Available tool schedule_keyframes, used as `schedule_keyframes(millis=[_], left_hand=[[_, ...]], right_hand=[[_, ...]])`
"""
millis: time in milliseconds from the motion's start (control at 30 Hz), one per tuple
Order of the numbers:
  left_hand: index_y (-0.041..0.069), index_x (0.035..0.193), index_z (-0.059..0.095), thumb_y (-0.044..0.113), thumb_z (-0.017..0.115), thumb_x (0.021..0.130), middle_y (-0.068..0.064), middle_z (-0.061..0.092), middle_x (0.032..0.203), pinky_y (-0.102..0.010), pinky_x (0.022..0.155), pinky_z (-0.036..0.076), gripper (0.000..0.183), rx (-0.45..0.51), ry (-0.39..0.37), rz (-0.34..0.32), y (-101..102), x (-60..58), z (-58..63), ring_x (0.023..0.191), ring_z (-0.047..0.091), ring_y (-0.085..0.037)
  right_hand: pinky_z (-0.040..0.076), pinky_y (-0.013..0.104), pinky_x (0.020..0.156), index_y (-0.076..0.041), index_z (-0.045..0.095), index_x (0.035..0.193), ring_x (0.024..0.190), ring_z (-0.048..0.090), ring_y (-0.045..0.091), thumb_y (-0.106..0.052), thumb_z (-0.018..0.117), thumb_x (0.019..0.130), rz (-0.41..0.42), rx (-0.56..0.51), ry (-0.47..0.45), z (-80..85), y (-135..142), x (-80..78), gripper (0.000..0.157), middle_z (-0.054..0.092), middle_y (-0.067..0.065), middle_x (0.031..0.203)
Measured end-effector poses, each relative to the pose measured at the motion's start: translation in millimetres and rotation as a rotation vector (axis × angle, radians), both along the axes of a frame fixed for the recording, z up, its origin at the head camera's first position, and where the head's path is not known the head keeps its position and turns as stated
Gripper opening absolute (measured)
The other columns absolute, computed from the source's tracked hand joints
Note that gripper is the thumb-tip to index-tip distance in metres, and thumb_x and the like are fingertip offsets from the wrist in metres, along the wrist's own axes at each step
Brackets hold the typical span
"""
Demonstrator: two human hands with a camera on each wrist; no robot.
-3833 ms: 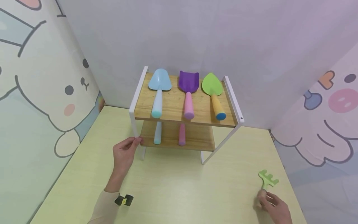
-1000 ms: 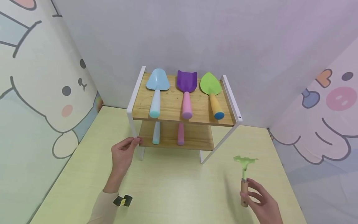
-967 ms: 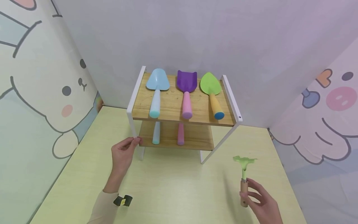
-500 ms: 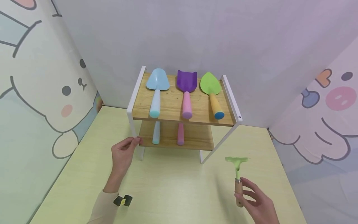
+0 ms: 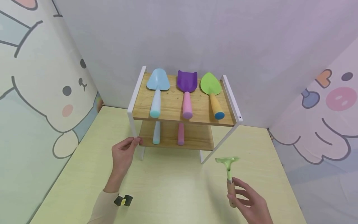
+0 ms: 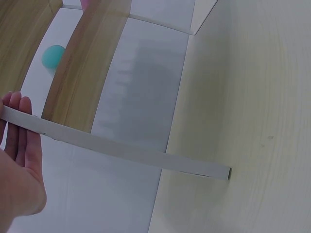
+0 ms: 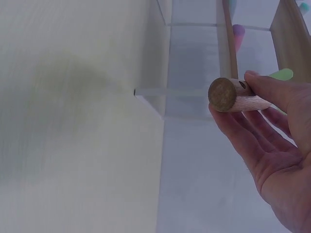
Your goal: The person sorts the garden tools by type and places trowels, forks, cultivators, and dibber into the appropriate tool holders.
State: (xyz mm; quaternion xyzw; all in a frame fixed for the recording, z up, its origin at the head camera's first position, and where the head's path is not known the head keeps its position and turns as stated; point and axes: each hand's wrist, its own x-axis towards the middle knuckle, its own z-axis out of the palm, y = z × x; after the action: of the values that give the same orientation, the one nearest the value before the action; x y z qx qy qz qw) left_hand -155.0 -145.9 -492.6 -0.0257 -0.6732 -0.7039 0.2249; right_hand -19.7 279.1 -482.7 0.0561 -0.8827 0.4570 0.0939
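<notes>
My right hand (image 5: 250,200) pinches the wooden handle of a small green hand rake (image 5: 230,186) between thumb and fingers, right of the shelf rack. Its green head points up and away, and its shadow falls on the table; the handle's round end (image 7: 222,95) faces the right wrist camera. My left hand (image 5: 123,154) grips the white left leg (image 5: 132,126) of a two-tier wooden shelf rack (image 5: 171,104) at lower-shelf height. In the left wrist view its fingers (image 6: 31,145) lie behind that white bar (image 6: 116,148); the thumb is mostly hidden.
A light-blue trowel (image 5: 158,80), a purple shovel with a pink handle (image 5: 187,81) and a green trowel with an orange handle (image 5: 211,84) lie on the top shelf. Blue (image 5: 156,133) and pink (image 5: 181,134) handles show below. Cartoon-printed walls flank the pale table (image 5: 167,193).
My right hand has lifted the hand rake off the table at the right and carried it left toward the rack, its head turned upward. My left hand stays on the leg.
</notes>
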Motion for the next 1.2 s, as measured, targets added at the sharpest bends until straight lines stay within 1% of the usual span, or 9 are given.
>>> schedule_keyframes(millis=[267, 500, 633, 833, 1067, 1200], left_hand=[[-0.014, 0.093, 0.074, -0.007, 0.068, 0.095, -0.004, 0.078, 0.087, -0.020, 0.081, 0.056, 0.009, 0.011, 0.014, -0.013, 1, 0.0, -1.1, 0.083, 0.075, -0.010], [-0.014, 0.093, 0.074, -0.007, 0.068, 0.095, -0.004, 0.078, 0.086, -0.020, 0.081, 0.056, 0.009, 0.007, 0.015, -0.007, 1, -0.1, -1.1, 0.083, 0.075, -0.010], [-0.014, 0.093, 0.074, -0.007, 0.068, 0.095, -0.003, 0.078, 0.086, -0.019, 0.082, 0.056, 0.009, 0.009, 0.016, -0.005, 1, 0.1, -0.3, 0.083, 0.075, -0.009], [-0.014, 0.092, 0.073, -0.008, 0.068, 0.095, -0.002, 0.078, 0.086, -0.019, 0.081, 0.056, 0.009, 0.007, 0.020, -0.006, 1, -0.2, 0.1, 0.083, 0.075, -0.009], [-0.015, 0.093, 0.073, -0.009, 0.068, 0.094, -0.008, 0.078, 0.086, -0.020, 0.083, 0.057, 0.008, 0.018, 0.020, -0.005, 0, 0.2, 0.0, 0.083, 0.075, -0.010], [-0.015, 0.093, 0.073, -0.009, 0.068, 0.094, -0.008, 0.078, 0.085, -0.020, 0.083, 0.057, 0.008, 0.020, 0.020, -0.006, 1, 0.0, 0.3, 0.083, 0.075, -0.010]], right_hand=[[0.061, 0.026, 0.062, -0.012, 0.065, 0.133, 0.090, 0.074, 0.007, 0.002, 0.086, 0.080, 0.032, 0.002, 0.020, 2.4, -12, 0.3, 0.058, 0.072, 0.004, 0.117], [0.061, 0.028, 0.060, -0.009, 0.064, 0.134, 0.091, 0.075, 0.009, 0.007, 0.084, 0.080, 0.145, -0.067, 0.063, 2.0, -23, -4.9, 0.060, 0.071, 0.007, 0.118], [0.061, 0.027, 0.061, -0.010, 0.062, 0.136, 0.092, 0.075, 0.010, 0.005, 0.084, 0.081, 0.186, -0.066, 0.072, 3.5, -28, -8.3, 0.061, 0.070, 0.006, 0.120], [0.061, 0.027, 0.064, -0.017, 0.061, 0.138, 0.094, 0.075, 0.010, -0.004, 0.083, 0.086, 0.202, -0.055, 0.025, 9.1, -35, -15.5, 0.058, 0.071, 0.003, 0.121], [0.062, 0.031, 0.064, -0.016, 0.062, 0.138, 0.097, 0.074, 0.015, -0.005, 0.080, 0.089, 0.257, -0.117, 0.030, 13.2, -45, -26.4, 0.054, 0.069, 0.006, 0.131], [0.062, 0.032, 0.063, -0.014, 0.061, 0.140, 0.097, 0.075, 0.016, -0.003, 0.079, 0.089, 0.282, -0.137, 0.050, 13.7, -48, -32.7, 0.055, 0.068, 0.008, 0.132]])
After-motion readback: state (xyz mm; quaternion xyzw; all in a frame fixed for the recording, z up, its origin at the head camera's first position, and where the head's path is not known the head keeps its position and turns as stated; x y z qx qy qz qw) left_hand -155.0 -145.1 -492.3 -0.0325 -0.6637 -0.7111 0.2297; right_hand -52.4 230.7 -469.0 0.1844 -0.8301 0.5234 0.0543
